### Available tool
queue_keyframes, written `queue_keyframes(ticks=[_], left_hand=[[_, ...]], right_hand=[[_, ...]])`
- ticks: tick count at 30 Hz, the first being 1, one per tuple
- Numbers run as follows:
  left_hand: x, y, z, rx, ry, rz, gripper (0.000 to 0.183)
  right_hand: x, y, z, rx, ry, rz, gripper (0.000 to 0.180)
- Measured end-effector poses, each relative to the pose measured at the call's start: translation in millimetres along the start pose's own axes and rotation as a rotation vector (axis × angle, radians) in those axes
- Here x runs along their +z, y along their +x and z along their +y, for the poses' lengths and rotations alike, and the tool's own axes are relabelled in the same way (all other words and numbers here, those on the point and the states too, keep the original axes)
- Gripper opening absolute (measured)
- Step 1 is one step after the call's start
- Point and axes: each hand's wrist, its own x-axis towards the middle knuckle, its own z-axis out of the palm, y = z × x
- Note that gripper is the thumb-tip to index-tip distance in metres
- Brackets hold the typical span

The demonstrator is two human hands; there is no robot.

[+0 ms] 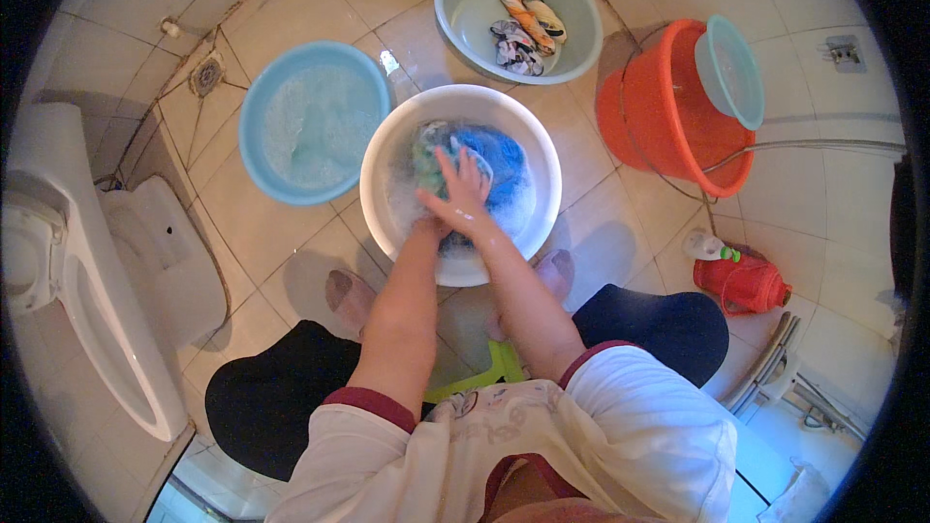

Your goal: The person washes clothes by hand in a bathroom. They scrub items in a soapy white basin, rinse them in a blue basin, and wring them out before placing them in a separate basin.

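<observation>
A white plastic basin (374,189) stands on the floor between my feet, with foamy water and wet cloth inside. In it, a bright blue cloth (505,160) lies on the right and a green-and-white patterned cloth (429,171) on the left. My right hand (463,196) is over the cloths with its fingers spread, and a little foam clings near the wrist. Beneath it, my left hand (434,225) reaches down into the basin; its fingers are hidden by the right hand and the cloth, so its grip does not show.
A blue basin (251,127) of sudsy water stands to the left. Ahead, a pale green-blue basin (458,36) holds twisted clothes (530,18). On the right are a red bucket (632,116) with a small basin (755,80) at its rim and a red thermos flask (741,285).
</observation>
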Motion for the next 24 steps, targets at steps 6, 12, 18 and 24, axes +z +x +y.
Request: queue_keyframes(ticks=[6, 12, 18, 24], left_hand=[[1, -9, 6, 0.066, -0.217, 0.021, 0.048], [-5, -12, 4, 0.028, -0.009, -0.053, 0.047], [3, 10, -22, 0.011, 0.141, -0.114, 0.05], [-16, -22, 17, 0.162, -0.019, 0.057, 0.055]], right_hand=[[39, 22, 17, 0.219, 0.015, -0.022, 0.069], [13, 78, 45, 0.18, 0.265, 0.032, 0.052], [-40, 40, -2, -0.171, 0.034, 0.16, 0.051], [14, 9, 0, -0.002, -0.146, -0.151, 0.065]])
